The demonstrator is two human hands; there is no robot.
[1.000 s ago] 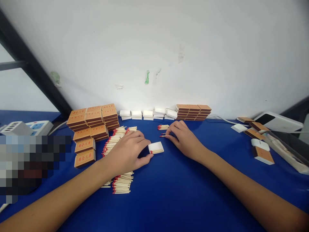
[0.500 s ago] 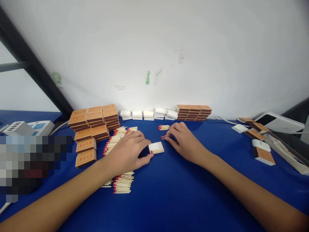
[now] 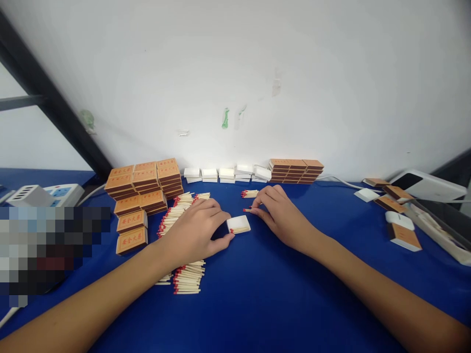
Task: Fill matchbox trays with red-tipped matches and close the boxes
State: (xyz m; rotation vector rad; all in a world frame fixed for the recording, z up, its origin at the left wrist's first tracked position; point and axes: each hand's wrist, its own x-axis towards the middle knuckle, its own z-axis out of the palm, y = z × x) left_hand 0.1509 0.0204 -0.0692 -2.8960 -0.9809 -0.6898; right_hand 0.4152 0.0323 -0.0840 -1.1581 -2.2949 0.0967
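Note:
My left hand (image 3: pixel 198 228) grips the left end of a small white matchbox tray (image 3: pixel 235 223) between thumb and fingers. A few red-tipped matches lie along the tray's near side. With its fingertips together, my right hand (image 3: pixel 281 213) pinches matches (image 3: pixel 247 210) just beyond the tray's right corner; their red heads point left, and I cannot tell how many there are. A small bunch of matches (image 3: pixel 249 194) lies on the table just past that hand. Partly hidden by my left hand and forearm are a far match pile (image 3: pixel 169 218) and a near match pile (image 3: pixel 188 279).
Stacked matchboxes (image 3: pixel 143 176) stand at the back left, more boxed stacks (image 3: pixel 296 171) at the back right. Between them, white trays (image 3: pixel 226 175) line the wall. Loose boxes (image 3: pixel 405 236) and a white device (image 3: pixel 427 185) lie at right; a power strip (image 3: pixel 64 195) sits at left.
The matches in my right fingertips have shifted slightly, with fewer heads showing apart. My left hand and the tray stay nearly still.

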